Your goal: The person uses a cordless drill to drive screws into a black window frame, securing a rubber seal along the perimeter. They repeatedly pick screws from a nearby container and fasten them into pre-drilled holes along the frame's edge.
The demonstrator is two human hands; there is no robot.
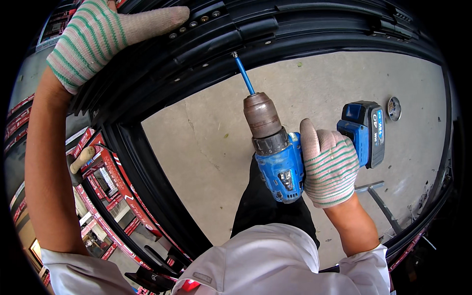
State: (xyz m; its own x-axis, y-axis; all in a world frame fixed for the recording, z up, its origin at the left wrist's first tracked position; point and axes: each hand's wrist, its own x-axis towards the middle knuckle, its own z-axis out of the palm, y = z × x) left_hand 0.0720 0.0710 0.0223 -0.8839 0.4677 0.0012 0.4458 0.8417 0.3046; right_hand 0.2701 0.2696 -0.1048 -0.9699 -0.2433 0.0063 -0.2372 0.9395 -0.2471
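Right hand [332,167], striped knit glove, fingers wrapped around the handle of one blue cordless drill [280,167], held above concrete floor [196,137]; blue driver bit [245,73], tip at black frame [324,32]; left hand [91,42], matching glove, over frame, one digit extended, grip indiscernible; screw heads [193,24] beside it.

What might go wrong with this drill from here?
The blue bit might slip and scratch the black frame at its tip. Only the right hand grips the drill, so it could twist. The left hand wears a knit glove, which might snag if it strayed onto a turning bit.
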